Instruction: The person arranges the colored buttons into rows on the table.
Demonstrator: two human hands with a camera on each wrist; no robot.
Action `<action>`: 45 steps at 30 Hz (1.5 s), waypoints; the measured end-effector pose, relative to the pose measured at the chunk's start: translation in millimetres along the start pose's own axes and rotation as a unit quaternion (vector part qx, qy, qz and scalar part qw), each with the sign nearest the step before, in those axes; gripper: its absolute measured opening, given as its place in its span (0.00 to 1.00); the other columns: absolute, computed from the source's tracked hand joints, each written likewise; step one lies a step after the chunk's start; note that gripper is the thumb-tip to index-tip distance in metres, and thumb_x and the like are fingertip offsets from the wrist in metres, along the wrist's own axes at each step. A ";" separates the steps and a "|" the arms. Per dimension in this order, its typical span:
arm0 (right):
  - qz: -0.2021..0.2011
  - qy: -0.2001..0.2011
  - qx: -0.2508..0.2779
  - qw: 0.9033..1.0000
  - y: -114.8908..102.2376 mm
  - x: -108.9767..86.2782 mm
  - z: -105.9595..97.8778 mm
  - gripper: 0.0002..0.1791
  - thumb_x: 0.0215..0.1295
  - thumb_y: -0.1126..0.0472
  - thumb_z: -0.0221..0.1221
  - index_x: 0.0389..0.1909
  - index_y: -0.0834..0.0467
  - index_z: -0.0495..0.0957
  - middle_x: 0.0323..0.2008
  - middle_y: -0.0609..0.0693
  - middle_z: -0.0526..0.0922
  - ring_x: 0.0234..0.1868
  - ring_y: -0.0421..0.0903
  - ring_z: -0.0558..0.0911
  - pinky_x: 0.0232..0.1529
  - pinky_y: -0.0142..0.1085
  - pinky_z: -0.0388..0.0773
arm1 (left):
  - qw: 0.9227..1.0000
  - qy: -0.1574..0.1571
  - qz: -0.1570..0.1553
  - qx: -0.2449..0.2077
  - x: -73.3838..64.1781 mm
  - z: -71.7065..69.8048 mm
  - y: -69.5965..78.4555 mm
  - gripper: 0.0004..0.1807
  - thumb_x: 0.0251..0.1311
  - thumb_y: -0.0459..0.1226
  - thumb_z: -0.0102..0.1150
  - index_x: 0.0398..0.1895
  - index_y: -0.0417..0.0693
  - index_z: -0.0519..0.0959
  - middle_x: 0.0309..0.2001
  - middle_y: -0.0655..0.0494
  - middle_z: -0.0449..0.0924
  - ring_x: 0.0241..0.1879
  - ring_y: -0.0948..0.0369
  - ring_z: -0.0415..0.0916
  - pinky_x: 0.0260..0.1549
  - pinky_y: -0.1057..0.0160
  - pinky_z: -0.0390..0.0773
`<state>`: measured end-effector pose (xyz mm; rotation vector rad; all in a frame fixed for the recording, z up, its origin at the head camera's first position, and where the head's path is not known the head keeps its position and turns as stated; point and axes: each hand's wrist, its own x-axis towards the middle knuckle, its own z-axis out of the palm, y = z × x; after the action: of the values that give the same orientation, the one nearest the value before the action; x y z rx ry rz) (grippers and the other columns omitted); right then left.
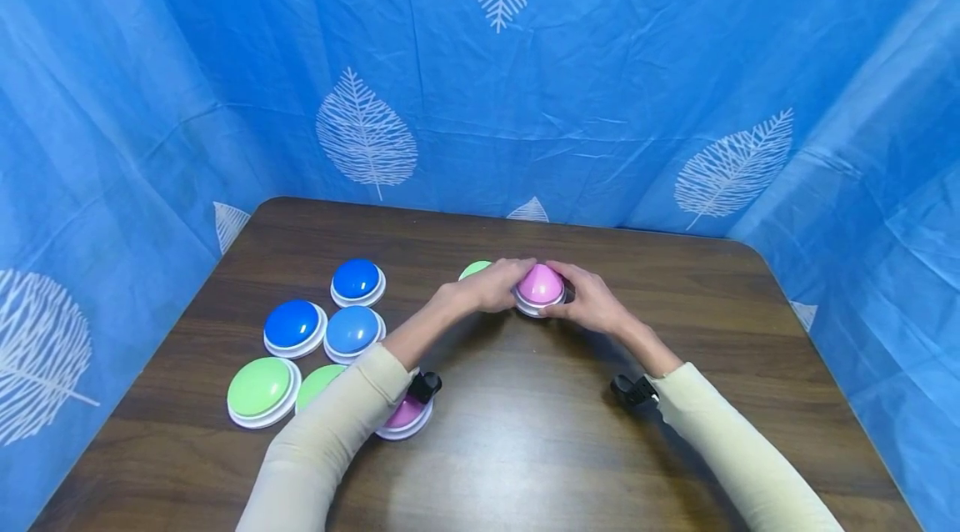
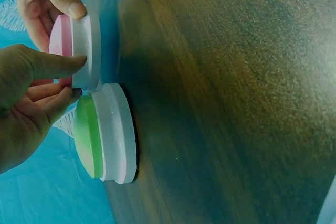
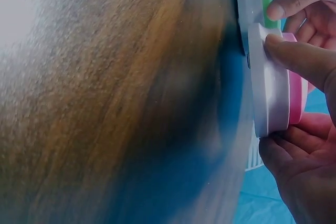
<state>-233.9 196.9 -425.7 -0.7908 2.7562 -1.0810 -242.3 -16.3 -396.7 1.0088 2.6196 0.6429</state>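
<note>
Left hand (image 1: 497, 285): I'm pinching one side of the pink button (image 1: 540, 285) | Right hand (image 1: 591, 298): I'm pinching its opposite side | Position: I'm holding it just above the wooden table (image 1: 517, 424), beside a green button (image 2: 88, 139); blue buttons (image 1: 292, 323) are sitting farther left

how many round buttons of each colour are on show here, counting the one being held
blue buttons: 3 (two darker, one lighter)
green buttons: 3
pink buttons: 2
total: 8 in view, some partly covered
</note>
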 end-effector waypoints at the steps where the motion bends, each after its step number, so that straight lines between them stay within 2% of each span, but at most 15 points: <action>1: 0.000 0.000 0.000 1.000 1.5 0.2 0.6 0.45 0.51 0.60 0.75 0.67 0.71 0.65 0.63 0.68 0.72 0.63 0.62 0.73 0.62 0.53 0.69 | 1.000 -0.001 -0.003 0.004 0.4 0.7 -0.3 0.35 0.65 0.26 0.57 0.73 0.31 0.57 0.70 0.39 0.64 0.70 0.50 0.62 0.68 0.59 0.60; 10: 0.010 -0.008 -0.005 1.000 7.1 1.9 4.5 0.46 0.52 0.61 0.75 0.68 0.71 0.64 0.62 0.68 0.72 0.61 0.62 0.73 0.62 0.54 0.70 | 1.000 -0.009 -0.020 -0.003 4.4 4.7 0.7 0.36 0.63 0.24 0.56 0.74 0.31 0.56 0.70 0.39 0.64 0.69 0.49 0.62 0.68 0.59 0.61; 18: 0.004 -0.010 -0.003 1.000 9.2 4.8 5.9 0.45 0.52 0.61 0.75 0.68 0.70 0.64 0.62 0.66 0.73 0.60 0.60 0.74 0.61 0.55 0.70 | 1.000 -0.004 -0.022 0.011 8.1 4.3 2.4 0.37 0.59 0.22 0.58 0.73 0.30 0.57 0.67 0.38 0.67 0.66 0.49 0.66 0.65 0.59 0.65; 25: 0.012 -0.016 0.000 1.000 8.9 6.0 8.2 0.46 0.52 0.60 0.75 0.69 0.70 0.64 0.63 0.66 0.73 0.61 0.60 0.73 0.62 0.54 0.69 | 0.998 -0.008 -0.030 0.056 11.5 6.7 4.5 0.37 0.62 0.33 0.65 0.72 0.33 0.61 0.63 0.42 0.73 0.64 0.51 0.69 0.64 0.59 0.67; 28: 0.019 -0.022 0.002 1.000 9.5 5.8 9.2 0.46 0.53 0.60 0.74 0.69 0.70 0.63 0.63 0.66 0.72 0.62 0.59 0.73 0.63 0.53 0.69 | 0.997 -0.007 -0.034 0.066 12.3 7.9 4.3 0.37 0.60 0.34 0.68 0.71 0.34 0.63 0.61 0.43 0.75 0.62 0.51 0.71 0.62 0.59 0.68; 36: 0.018 -0.021 0.006 1.000 12.8 3.5 9.3 0.45 0.54 0.60 0.74 0.69 0.70 0.63 0.63 0.67 0.72 0.62 0.60 0.73 0.63 0.55 0.68 | 0.997 -0.016 -0.050 0.061 12.7 7.3 7.2 0.39 0.57 0.37 0.71 0.69 0.36 0.65 0.59 0.44 0.75 0.59 0.53 0.73 0.59 0.60 0.71; 45: 0.017 -0.024 0.004 1.000 12.6 2.8 9.6 0.48 0.54 0.59 0.74 0.71 0.71 0.60 0.65 0.68 0.69 0.64 0.62 0.70 0.64 0.55 0.66 | 0.997 -0.018 -0.049 0.060 10.3 7.0 8.4 0.41 0.58 0.42 0.71 0.70 0.35 0.64 0.59 0.43 0.74 0.59 0.54 0.72 0.59 0.60 0.72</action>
<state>-239.4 197.5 -440.8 -0.7544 2.7150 -1.0515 -242.3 -1.5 -399.5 0.9084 2.6849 0.4453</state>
